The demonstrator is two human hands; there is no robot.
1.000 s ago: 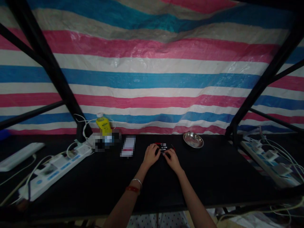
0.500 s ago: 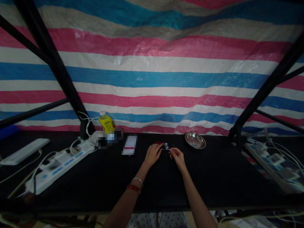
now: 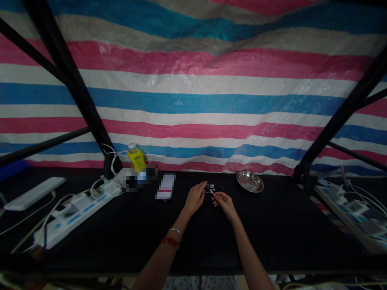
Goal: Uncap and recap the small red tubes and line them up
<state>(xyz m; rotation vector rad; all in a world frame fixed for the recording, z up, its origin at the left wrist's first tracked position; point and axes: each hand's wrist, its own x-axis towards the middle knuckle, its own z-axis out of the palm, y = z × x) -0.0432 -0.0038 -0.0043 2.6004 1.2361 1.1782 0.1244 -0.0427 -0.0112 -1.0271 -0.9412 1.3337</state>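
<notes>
My left hand (image 3: pixel 195 198) rests palm down on the black tabletop. Its fingers are closed over a small item with shiny metal ends (image 3: pixel 211 186), most of which they cover. To its right, my right hand (image 3: pixel 225 204) pinches a thin, silvery rod-like tool (image 3: pixel 210 191) between thumb and fingers. The rod slants up and left, its far end close to my left fingertips and the metal ends. A small red-and-dark sliver (image 3: pixel 223 189) shows just behind my right fingers; what it belongs to is unclear.
A shiny round metal dish (image 3: pixel 250 182) sits behind and right of my hands. Left stand a blurred-out phone-like slab (image 3: pixel 166 186), a yellow bottle (image 3: pixel 136 158) and a white power strip (image 3: pixel 77 213). Another power strip (image 3: pixel 353 213) lies right. Striped sheeting (image 3: pixel 205 104) hangs behind.
My right hand has shifted slightly left and down, and the thin tool slants more steeply. Red beside my left fingers is now hidden, and red shows behind my right fingers. The view has shifted slightly.
</notes>
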